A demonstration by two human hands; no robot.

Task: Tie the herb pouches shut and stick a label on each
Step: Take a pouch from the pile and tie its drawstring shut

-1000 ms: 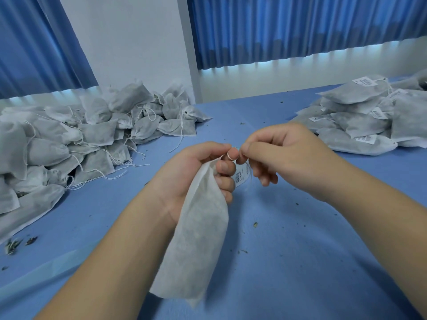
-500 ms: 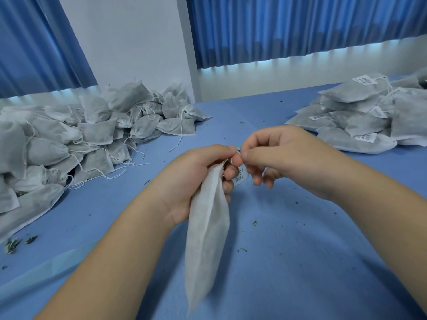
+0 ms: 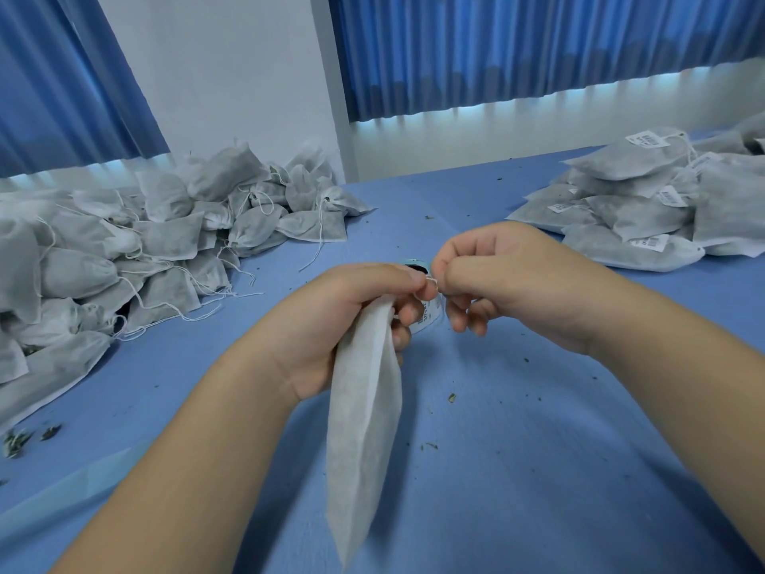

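A white fabric herb pouch (image 3: 364, 428) hangs edge-on over the blue table, its neck gripped by my left hand (image 3: 352, 316). My right hand (image 3: 496, 279) pinches the pouch's thin white string (image 3: 431, 279) between thumb and forefinger, right against my left fingertips. A roll of white printed labels (image 3: 428, 314) with a teal core lies on the table behind both hands and is mostly hidden by them.
A big heap of unlabelled pouches with loose strings (image 3: 136, 242) fills the left side of the blue table (image 3: 538, 449). A stack of labelled pouches (image 3: 645, 209) lies at the right. Herb crumbs dot the table. Blue curtains and a white wall stand behind.
The hanging pouch has turned from broadside to edge-on. Both hands stay together at its neck, with the right fingers working the string.
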